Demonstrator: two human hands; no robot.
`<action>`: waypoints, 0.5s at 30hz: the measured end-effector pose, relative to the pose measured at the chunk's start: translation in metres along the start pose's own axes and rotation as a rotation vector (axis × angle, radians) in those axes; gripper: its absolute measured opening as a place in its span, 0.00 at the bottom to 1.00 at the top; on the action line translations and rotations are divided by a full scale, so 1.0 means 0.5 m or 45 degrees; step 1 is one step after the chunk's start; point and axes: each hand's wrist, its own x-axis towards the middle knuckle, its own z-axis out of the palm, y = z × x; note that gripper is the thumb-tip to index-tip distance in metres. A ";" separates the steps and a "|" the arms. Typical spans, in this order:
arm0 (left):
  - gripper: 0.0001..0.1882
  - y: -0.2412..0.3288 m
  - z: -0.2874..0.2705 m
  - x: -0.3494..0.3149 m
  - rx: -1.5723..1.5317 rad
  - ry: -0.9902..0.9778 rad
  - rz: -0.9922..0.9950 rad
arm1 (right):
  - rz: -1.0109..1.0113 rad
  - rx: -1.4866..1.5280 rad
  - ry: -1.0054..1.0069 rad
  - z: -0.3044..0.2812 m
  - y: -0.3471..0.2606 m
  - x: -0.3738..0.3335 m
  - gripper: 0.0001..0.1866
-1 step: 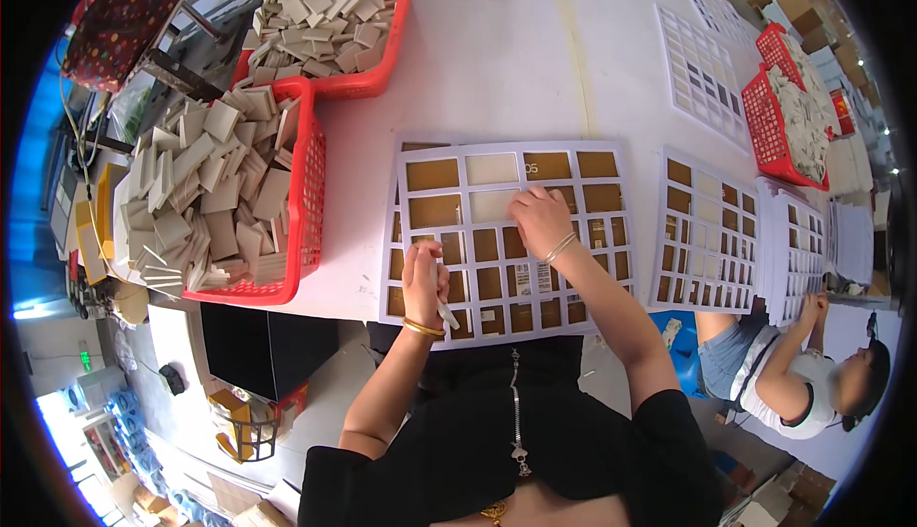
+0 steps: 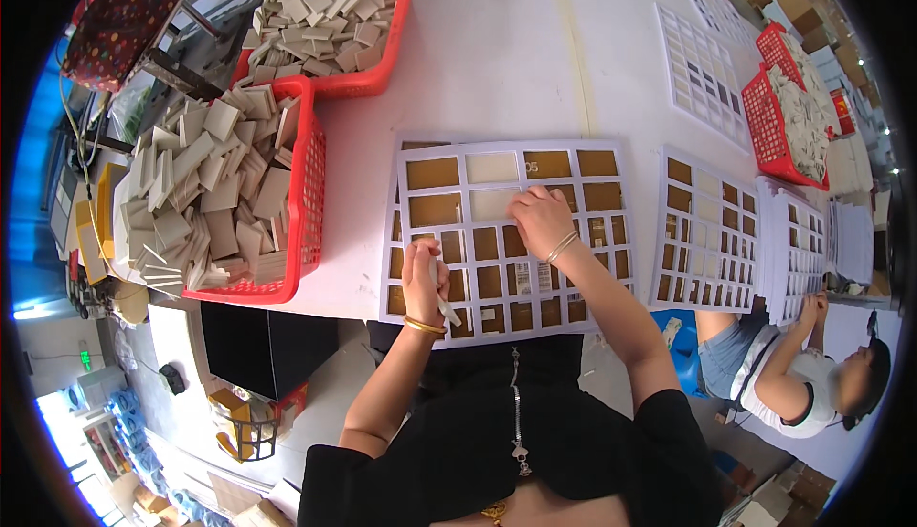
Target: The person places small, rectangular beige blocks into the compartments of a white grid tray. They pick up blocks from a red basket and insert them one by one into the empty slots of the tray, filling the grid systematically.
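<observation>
In front of me lies a white grid frame (image 2: 621,159) with brown-backed cells. One top-row cell holds a white tile (image 2: 491,168), and another white tile (image 2: 489,205) fills the cell below it. My right hand (image 2: 541,221) is closed, its bent fingertips at the right edge of that lower tile. Over the left side of the frame, my left hand (image 2: 420,277) is closed around a slim white object (image 2: 448,313), whose narrow end sticks out below the fist. Fingers hide most of it, so its kind is unclear. Another frame's edge shows underneath.
Red baskets (image 2: 311,193) heaped with loose white tiles (image 2: 220,159) stand at the left. A second grid frame (image 2: 707,231) lies to the right, beside stacked frames (image 2: 793,250). Another person (image 2: 788,384) works at the far right, near a further red basket (image 2: 769,126).
</observation>
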 end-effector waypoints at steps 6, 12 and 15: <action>0.07 -0.014 0.035 0.014 -0.321 0.221 -0.028 | 0.135 1.312 -0.220 -0.143 -0.153 -0.001 0.28; 0.11 -0.004 0.048 0.006 -0.407 -0.031 -0.035 | 0.196 1.400 -0.084 -0.110 -0.187 -0.043 0.18; 0.15 -0.026 0.019 0.029 -0.362 -0.219 -0.041 | 0.402 1.355 0.072 -0.105 -0.140 -0.054 0.15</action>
